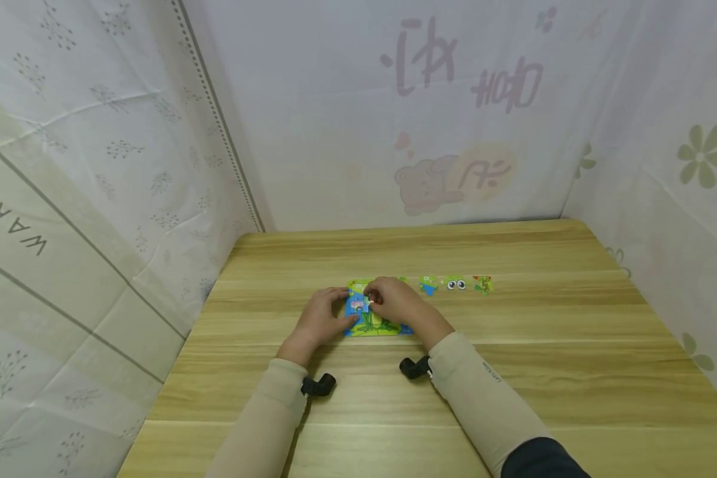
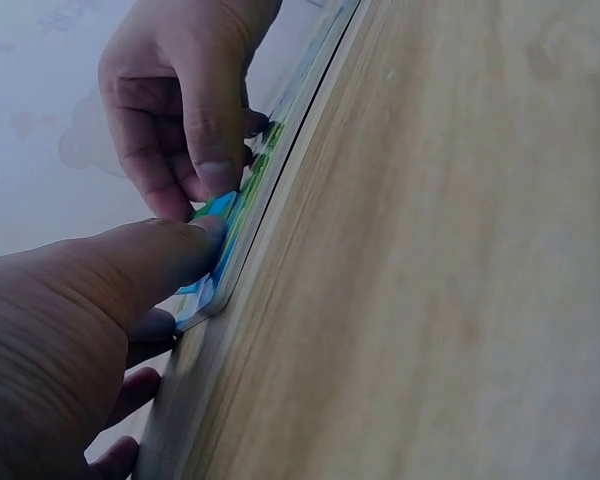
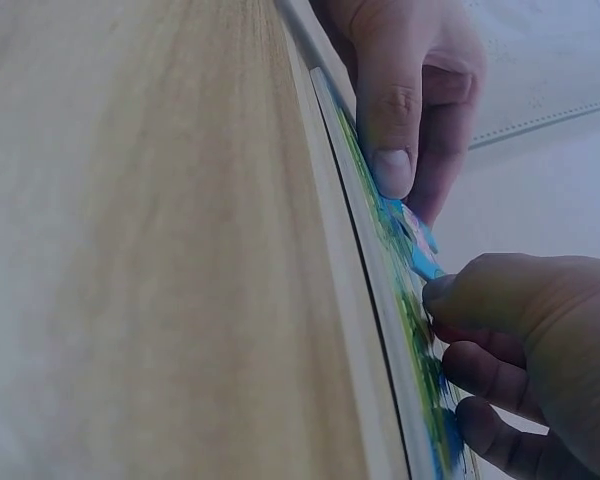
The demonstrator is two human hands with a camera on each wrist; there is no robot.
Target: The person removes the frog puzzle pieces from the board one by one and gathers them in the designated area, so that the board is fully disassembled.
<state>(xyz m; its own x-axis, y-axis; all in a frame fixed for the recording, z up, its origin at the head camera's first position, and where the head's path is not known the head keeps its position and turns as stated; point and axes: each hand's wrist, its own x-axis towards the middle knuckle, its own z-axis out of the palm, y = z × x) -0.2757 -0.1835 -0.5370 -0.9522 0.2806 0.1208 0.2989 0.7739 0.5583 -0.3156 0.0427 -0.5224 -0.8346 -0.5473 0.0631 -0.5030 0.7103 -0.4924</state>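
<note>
A flat jigsaw puzzle (image 1: 378,326) with a green frog on a blue and yellow-green ground lies on the table. My right hand (image 1: 394,300) is over its upper middle. Between thumb and fingers it pinches a small blue puzzle piece (image 1: 358,305) with a pink patch, tilted up in the right wrist view, where the piece (image 3: 420,250) meets the thumbtip. Along the puzzle's left side my left hand (image 1: 321,317) lies with fingers spread, thumb resting on the lower left part and a fingertip at the upper left corner. The right fingers hide part of the picture.
To the right of the puzzle lie three loose pieces in a row: a green and blue piece (image 1: 428,286), a piece with two eyes (image 1: 456,285) and a green and red piece (image 1: 482,285). The wooden table (image 1: 532,372) is backed by printed curtains (image 1: 346,119).
</note>
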